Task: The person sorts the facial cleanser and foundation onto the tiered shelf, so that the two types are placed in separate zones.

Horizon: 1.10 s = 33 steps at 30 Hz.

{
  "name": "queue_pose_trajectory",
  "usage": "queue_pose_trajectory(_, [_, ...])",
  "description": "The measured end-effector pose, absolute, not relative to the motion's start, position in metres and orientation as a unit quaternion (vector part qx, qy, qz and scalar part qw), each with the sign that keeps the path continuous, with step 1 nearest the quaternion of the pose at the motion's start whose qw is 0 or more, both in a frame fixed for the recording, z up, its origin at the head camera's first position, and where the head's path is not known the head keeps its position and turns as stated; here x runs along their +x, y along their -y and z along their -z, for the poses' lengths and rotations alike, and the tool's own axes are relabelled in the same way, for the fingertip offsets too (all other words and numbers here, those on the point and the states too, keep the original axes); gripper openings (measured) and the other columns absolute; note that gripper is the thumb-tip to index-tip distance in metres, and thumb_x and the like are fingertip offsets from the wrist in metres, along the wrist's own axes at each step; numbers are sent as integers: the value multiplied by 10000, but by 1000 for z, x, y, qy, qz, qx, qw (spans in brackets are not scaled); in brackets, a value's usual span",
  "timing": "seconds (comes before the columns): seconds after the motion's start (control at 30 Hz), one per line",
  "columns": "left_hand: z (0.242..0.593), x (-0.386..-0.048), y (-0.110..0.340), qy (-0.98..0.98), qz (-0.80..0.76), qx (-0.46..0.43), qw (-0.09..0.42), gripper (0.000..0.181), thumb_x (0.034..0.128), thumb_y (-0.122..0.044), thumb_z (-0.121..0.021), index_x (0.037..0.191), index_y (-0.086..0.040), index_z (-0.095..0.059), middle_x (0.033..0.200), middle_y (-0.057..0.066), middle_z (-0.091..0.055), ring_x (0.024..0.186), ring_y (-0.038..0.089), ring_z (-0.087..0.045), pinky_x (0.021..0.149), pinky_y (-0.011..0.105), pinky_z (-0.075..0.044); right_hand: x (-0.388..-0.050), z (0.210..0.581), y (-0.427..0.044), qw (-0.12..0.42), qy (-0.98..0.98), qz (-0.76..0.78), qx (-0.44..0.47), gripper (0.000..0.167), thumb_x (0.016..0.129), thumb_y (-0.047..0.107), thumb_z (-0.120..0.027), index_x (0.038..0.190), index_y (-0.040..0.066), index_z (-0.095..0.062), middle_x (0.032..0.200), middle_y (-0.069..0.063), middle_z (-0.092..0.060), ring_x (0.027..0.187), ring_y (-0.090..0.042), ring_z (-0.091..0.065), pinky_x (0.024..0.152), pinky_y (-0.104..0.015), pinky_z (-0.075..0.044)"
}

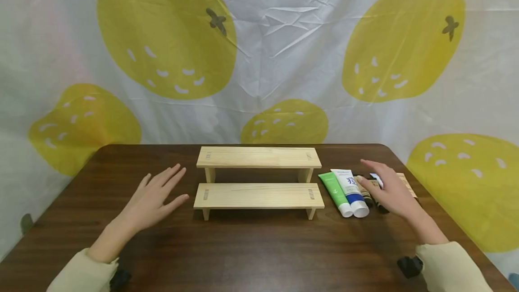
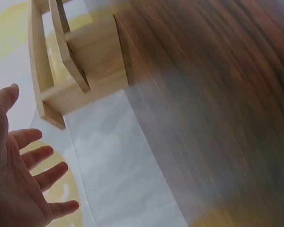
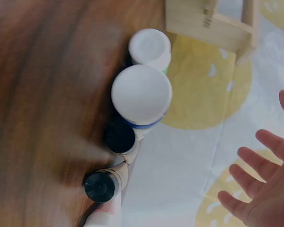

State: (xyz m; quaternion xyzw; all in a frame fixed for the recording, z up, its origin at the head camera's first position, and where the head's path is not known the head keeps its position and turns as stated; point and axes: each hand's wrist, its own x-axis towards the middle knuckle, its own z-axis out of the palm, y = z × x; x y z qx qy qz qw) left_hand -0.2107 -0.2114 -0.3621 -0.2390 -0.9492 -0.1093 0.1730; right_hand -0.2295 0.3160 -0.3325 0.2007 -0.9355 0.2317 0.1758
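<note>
Loosely spread — left grip (image 1: pixel 151 200), near wooden stand (image 1: pixel 259 194), right grip (image 1: pixel 388 191), near tubes (image 1: pixel 351 189).

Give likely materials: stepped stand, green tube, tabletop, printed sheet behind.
Stepped stand: pale wood, matte, seemingly unpainted; grain and darker end patches show.
Green tube: probably flexible plastic, smooth; flattened far end.
Tabletop: wood or wood-look laminate, satiny; dark streaked grain, soft reflections.
Printed sheet: thin fabric or plastic film, slight sheen; creases catch light.
</note>
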Motion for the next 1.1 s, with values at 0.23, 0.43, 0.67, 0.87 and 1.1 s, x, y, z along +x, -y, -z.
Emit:
queue_pose_trajectory(0.23, [361, -211, 196, 939, 112, -269, 182, 617, 868, -417, -520, 1340, -46, -383, 1350, 123, -363, 1185, 287, -371, 932, 559, -207, -231, 319, -327, 169, 926, -316, 120, 477, 920, 305, -472, 1266, -20, -427, 1208, -245, -449, 1084, -410, -406, 835, -558, -319])
queue_pose_trajectory(0.43, [364, -213, 189, 934, 123, -289, 171, 597, 875, -404, -516, 1323, -27, -404, 1323, 132, -396, 1145, 289, -422, 897, 513, -304, -257, 344, -365, 177, 915, -351, 89, 448, 923, 332, -452, 1280, 62, -452, 1180, -158, -507, 1043, -284, -486, 831, -419, -374])
queue_pose_trajectory(0.67, [367, -216, 182, 933, 124, -300, 154, 587, 885, -408, -498, 1312, -13, -415, 1303, 150, -415, 1133, 312, -428, 880, 501, -332, -249, 331, -367, 159, 908, -385, 53, 506, 931, 343, -419, 1259, -42, -434, 1224, -247, -440, 1074, -346, -414, 814, -397, -359])
queue_pose_trajectory(0.87, [371, -219, 179, 933, 116, -307, 151, 587, 879, -410, -506, 1302, -11, -429, 1298, 158, -418, 1143, 308, -419, 885, 502, -327, -248, 328, -377, 143, 913, -380, 35, 519, 946, 323, -379, 1265, -85, -398, 1227, -282, -412, 1038, -348, -399, 717, -276, -364])
queue_pose_trajectory(1.1, [376, -223, 176, 935, 108, -306, 141, 586, 884, -430, -484, 1296, -15, -440, 1298, 159, -416, 1144, 310, -418, 883, 513, -322, -259, 342, -404, 131, 909, -396, 2, 561, 926, 379, -395, 1259, -72, -412, 1213, -295, -411, 1070, -403, -373, 797, -490, -335])
